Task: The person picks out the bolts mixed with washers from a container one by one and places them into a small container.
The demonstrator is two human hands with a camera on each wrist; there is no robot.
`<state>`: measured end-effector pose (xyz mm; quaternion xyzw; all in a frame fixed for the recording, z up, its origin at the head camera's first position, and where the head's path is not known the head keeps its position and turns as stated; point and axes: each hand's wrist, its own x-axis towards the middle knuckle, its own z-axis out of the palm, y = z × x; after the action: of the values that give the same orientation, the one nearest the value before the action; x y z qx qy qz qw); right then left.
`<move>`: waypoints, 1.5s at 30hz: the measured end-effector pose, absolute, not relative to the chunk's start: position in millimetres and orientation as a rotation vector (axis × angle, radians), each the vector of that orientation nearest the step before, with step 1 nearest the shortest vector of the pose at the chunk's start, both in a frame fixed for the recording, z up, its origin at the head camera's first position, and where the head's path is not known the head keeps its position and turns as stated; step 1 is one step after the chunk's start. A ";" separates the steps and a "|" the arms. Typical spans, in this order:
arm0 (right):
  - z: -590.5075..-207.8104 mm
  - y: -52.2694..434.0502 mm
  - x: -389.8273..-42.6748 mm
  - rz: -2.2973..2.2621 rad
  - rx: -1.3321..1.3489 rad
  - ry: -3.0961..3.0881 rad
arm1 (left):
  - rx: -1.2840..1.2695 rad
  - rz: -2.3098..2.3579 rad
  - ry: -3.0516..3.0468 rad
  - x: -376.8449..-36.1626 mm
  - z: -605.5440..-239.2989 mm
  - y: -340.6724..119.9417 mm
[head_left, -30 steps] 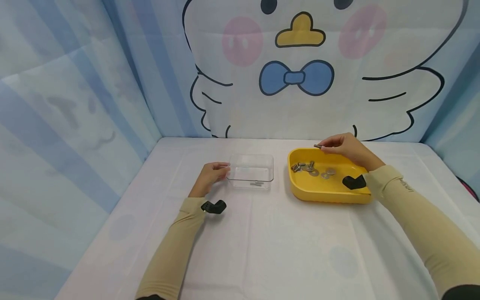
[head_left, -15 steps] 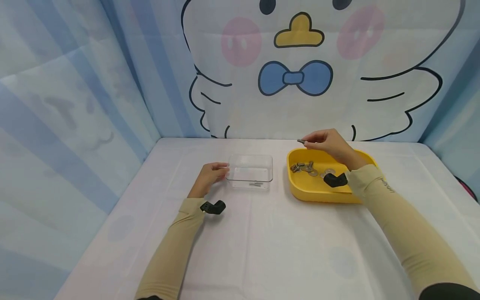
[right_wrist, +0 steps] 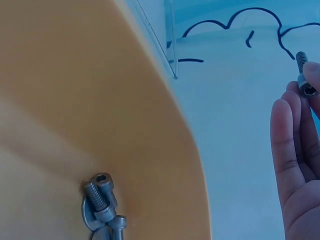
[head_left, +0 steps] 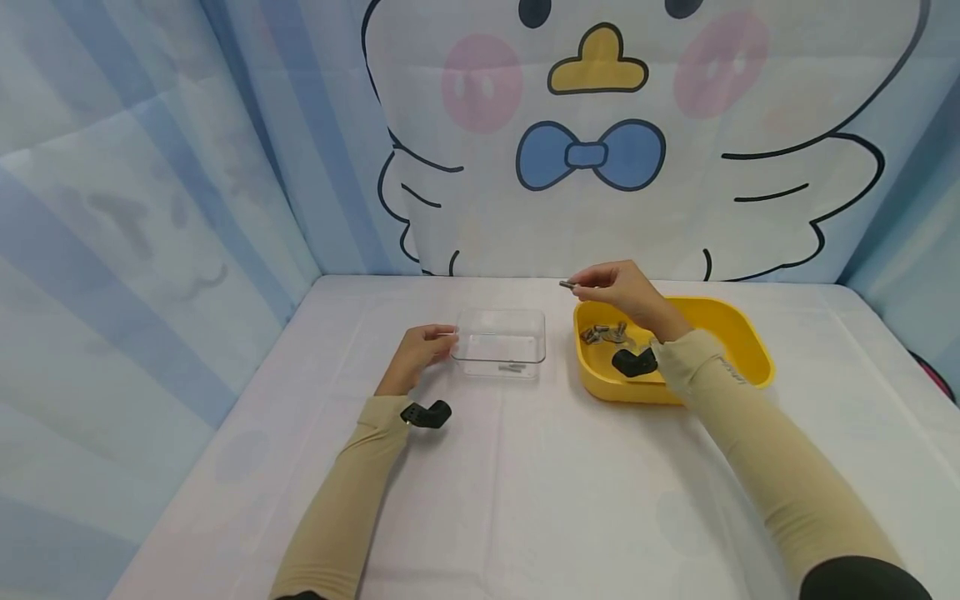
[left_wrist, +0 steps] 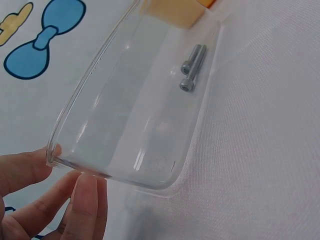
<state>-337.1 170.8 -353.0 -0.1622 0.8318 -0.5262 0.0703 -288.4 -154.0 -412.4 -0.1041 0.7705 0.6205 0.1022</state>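
My left hand [head_left: 414, 358] pinches the left rim of a clear plastic box [head_left: 501, 362]; the left wrist view shows its fingers at the corner of the rim. Two socket head screws [left_wrist: 188, 84] lie side by side on the box floor. My right hand [head_left: 628, 293] holds another socket head screw [right_wrist: 301, 61] between thumb and fingers, its hex recess visible in the right wrist view. That hand is raised above the back left edge of a yellow tray [head_left: 753, 354].
Several more socket head screws [right_wrist: 103, 197] and flat washers [right_wrist: 88, 214] lie in the tray, partly hidden by the right wrist in the head view. The white cloth-covered table [head_left: 517, 492] ends at a printed curtain [head_left: 585, 225] behind.
My right hand has travelled left with the screw, from over the middle of the tray to its back left edge. My left hand and the clear box stay in place.
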 end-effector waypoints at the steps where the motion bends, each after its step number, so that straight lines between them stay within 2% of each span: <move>1: -353.0 168.3 -337.7 -1.594 -0.481 2.497 | -0.309 1.831 2.277 -288.3 -412.5 -153.9; 45: -350.0 110.8 -344.1 -1.582 -0.562 2.428 | -0.319 1.848 2.262 -291.9 -415.9 -154.9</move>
<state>-344.1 110.8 -350.0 -0.1897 0.8188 -0.5336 0.0947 -291.9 -154.9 -415.9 -0.1082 0.7657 0.6259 0.1015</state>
